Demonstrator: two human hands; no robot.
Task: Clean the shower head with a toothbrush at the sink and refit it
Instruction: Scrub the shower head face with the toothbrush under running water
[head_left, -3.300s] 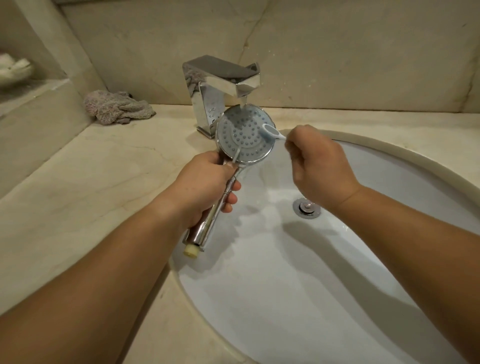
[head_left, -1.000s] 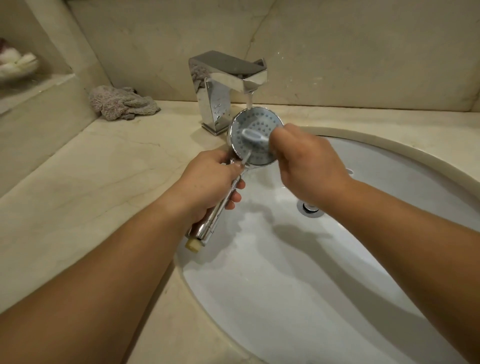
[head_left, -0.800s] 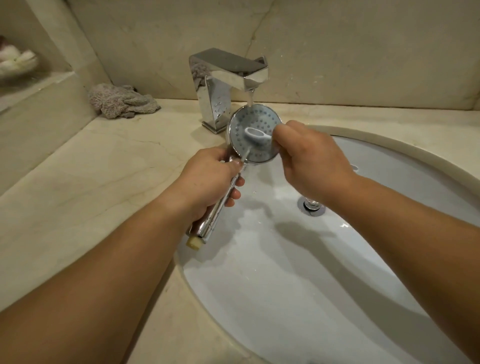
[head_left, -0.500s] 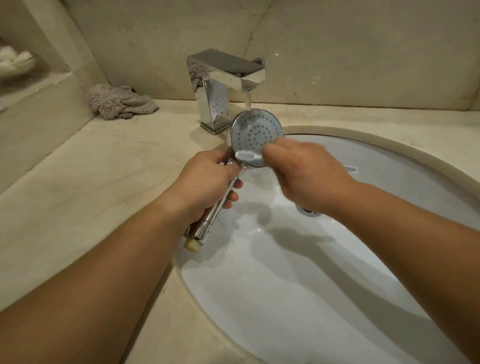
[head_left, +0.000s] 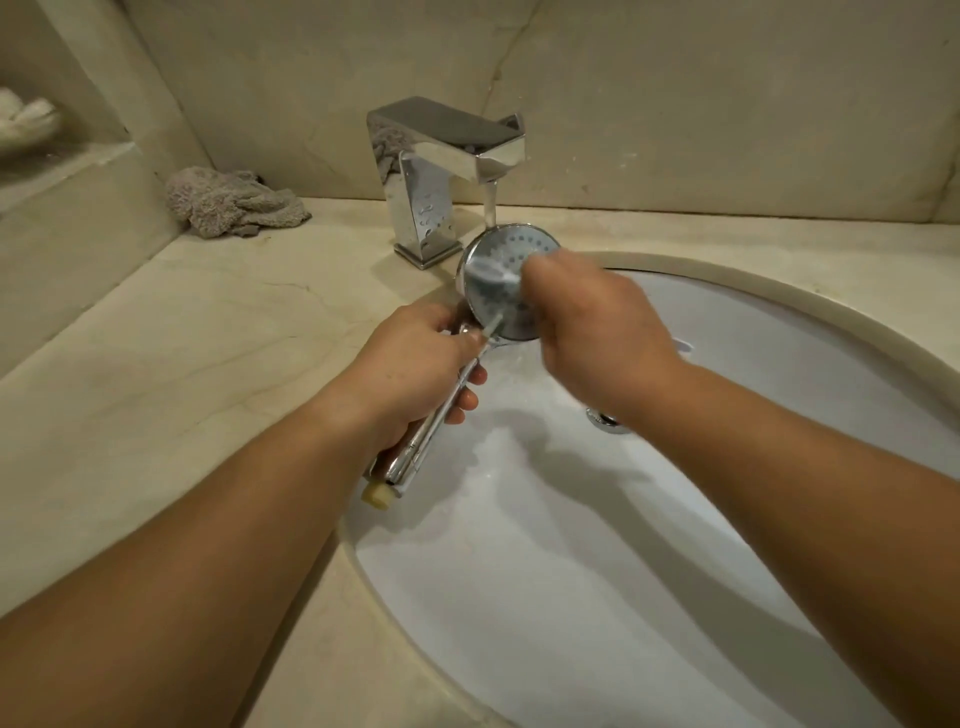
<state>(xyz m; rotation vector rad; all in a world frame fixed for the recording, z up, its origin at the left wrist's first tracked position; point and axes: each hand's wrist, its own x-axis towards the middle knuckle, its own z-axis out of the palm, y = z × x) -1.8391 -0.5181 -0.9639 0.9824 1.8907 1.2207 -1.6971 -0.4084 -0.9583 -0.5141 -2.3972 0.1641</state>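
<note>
A: Where is the shower head (head_left: 506, 283)?

B: Centre frame, over the sink (head_left: 779, 322), under the tap's (head_left: 447, 156) running water. The left hand (head_left: 415, 374) is closed around its chrome handle.

A: And the toothbrush (head_left: 493, 274)?

B: Blurred, gripped in the right hand (head_left: 597, 332). It has moved from the face's lower edge up to the middle, so scrubbing continues; refitting looks some way off.

A: Anything else?

B: A crumpled cloth (head_left: 234, 208) on the worktop (head_left: 182, 364), upper left.

Above your left hand's (head_left: 415, 364) grip, the shower head (head_left: 511, 291) shows a grey face dotted with paler nozzles inside a chrome rim; below your grip, its chrome handle ends in a cream fitting. From your right hand (head_left: 597, 332) protrudes a white, blurred toothbrush (head_left: 493, 273). Sink (head_left: 571, 597): plain white. Countertop (head_left: 182, 364): veined beige. Cloth (head_left: 234, 208): grey-mauve.
</note>
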